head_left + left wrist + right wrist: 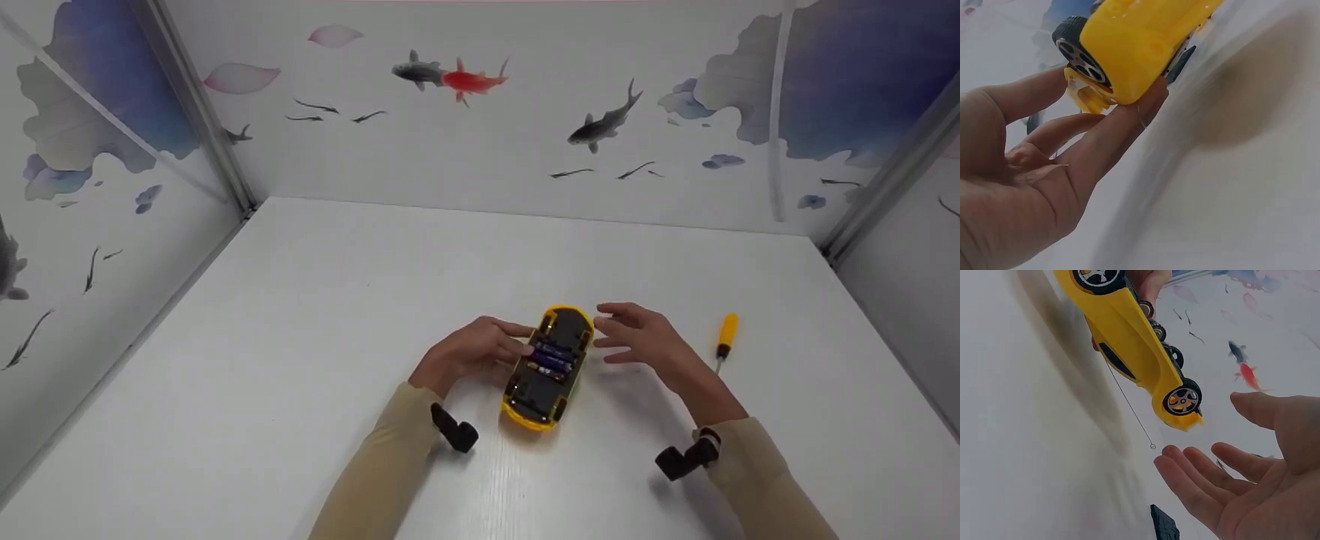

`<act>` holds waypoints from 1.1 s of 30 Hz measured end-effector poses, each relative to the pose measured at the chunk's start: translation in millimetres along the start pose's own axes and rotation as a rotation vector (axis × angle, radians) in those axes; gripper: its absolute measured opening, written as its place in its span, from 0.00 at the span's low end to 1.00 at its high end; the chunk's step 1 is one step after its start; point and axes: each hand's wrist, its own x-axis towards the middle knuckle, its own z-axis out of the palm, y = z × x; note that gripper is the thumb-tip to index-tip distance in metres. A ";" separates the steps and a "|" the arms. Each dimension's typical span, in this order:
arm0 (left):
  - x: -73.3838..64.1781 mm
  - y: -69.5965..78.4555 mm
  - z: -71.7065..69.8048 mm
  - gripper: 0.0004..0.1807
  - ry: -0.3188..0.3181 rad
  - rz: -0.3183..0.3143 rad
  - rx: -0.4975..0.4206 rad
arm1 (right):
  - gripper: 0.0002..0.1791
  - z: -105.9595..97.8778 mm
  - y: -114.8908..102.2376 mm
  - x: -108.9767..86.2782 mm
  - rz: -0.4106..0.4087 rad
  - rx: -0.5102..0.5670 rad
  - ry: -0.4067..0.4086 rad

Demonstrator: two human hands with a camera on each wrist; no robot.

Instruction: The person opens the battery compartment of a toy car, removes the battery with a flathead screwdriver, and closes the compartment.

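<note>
A yellow toy car (546, 375) is held upside down above the table, its dark underside facing up. Several blue batteries (551, 360) sit side by side in the open compartment at its middle. My left hand (480, 346) grips the car by its left side, thumb near the batteries; in the left wrist view its fingers (1123, 126) support the yellow body. A thin wire with a small loop at its tip (1153, 446) hangs from the car in the right wrist view. My right hand (641, 341) is beside the car's right side, fingers spread and holding nothing.
A screwdriver (727, 334) with a yellow and black handle lies on the white table (262, 420), to the right of my right hand. Panels painted with fish (472, 81) enclose the table at the back and sides. A black ridged piece (1165, 526) shows low in the right wrist view.
</note>
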 end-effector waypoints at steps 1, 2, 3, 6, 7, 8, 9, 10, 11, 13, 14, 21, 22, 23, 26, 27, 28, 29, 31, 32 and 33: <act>-0.1 -0.2 0.0 0.27 -0.006 -0.002 0.003 | 0.39 1.5 -0.8 0.8 0.004 0.006 -0.009; -0.2 -0.2 -0.1 0.26 -0.013 -0.002 0.010 | 0.39 2.9 -1.4 1.7 0.007 0.009 -0.016; -0.2 -0.4 -0.1 0.26 -0.021 -0.004 0.015 | 0.38 4.2 -2.1 2.5 0.011 0.011 -0.018; 0.4 -0.7 -0.1 0.26 -0.049 -0.005 0.027 | 0.37 7.7 -3.6 4.5 0.026 0.014 -0.019; 0.6 -0.7 -0.1 0.26 -0.057 -0.008 0.029 | 0.36 8.8 -4.1 5.2 0.034 0.017 -0.014; 0.8 -0.7 0.0 0.26 -0.064 -0.005 0.029 | 0.35 9.9 -4.4 5.7 0.041 0.021 -0.009; 0.7 -0.6 0.1 0.26 -0.070 -0.007 0.025 | 0.34 10.9 -4.7 6.2 0.049 0.027 -0.004; 0.6 -0.4 0.1 0.26 -0.072 -0.007 0.025 | 0.33 11.6 -4.6 6.7 0.055 0.033 0.000; 0.5 -0.2 0.0 0.26 -0.074 -0.008 0.023 | 0.33 12.2 -4.5 7.2 0.062 0.040 0.006; 0.2 0.1 -0.1 0.26 -0.068 -0.009 0.029 | 0.32 13.0 -3.9 8.0 0.076 0.052 0.018; 0.1 0.3 -0.2 0.26 -0.064 -0.009 0.032 | 0.32 13.1 -3.4 8.3 0.080 0.059 0.021; 1.2 1.3 0.0 0.22 0.018 -0.015 0.014 | 0.34 10.6 2.9 9.2 0.088 0.144 0.027; 1.2 1.7 0.3 0.22 0.042 -0.009 0.011 | 0.34 9.9 4.0 9.1 0.086 0.160 0.030; 1.3 2.1 0.6 0.21 0.066 -0.001 0.006 | 0.35 9.0 4.7 9.1 0.084 0.176 0.035; 1.6 3.0 1.2 0.20 0.118 0.037 -0.018 | 0.36 6.1 5.7 7.8 0.071 0.210 0.054; 0.9 3.7 1.6 0.21 0.128 0.051 -0.025 | 0.36 5.1 5.6 7.3 0.066 0.221 0.060; 0.5 3.9 1.6 0.21 0.133 0.068 -0.028 | 0.37 4.1 5.4 6.9 0.063 0.231 0.066; 0.4 4.0 1.2 0.21 0.136 0.082 -0.031 | 0.37 3.2 4.8 6.4 0.060 0.240 0.071; -0.9 4.2 0.1 0.23 0.140 0.109 -0.038 | 0.37 2.0 2.9 5.3 0.059 0.259 0.082; -1.8 4.5 -0.4 0.24 0.144 0.120 -0.038 | 0.37 1.4 2.0 5.1 0.062 0.268 0.087; -2.7 5.0 -0.9 0.25 0.149 0.129 -0.036 | 0.37 0.7 1.3 5.1 0.068 0.282 0.093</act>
